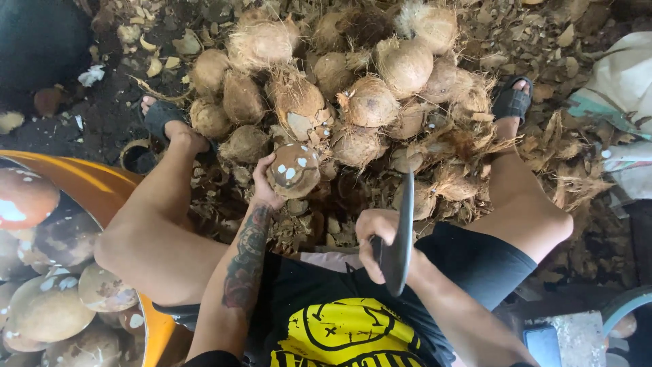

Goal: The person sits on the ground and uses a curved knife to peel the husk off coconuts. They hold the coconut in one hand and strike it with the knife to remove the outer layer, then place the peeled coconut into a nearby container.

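While the person sits with knees apart over a pile of husked coconuts, the left hand grips a partly peeled coconut, fingers curled round its near side, holding it just above the ground at the pile's near edge. The right hand is closed tight on the handle of a broad cleaver, blade upright and edge-on to the camera. An orange tub at left holds peeled coconuts.
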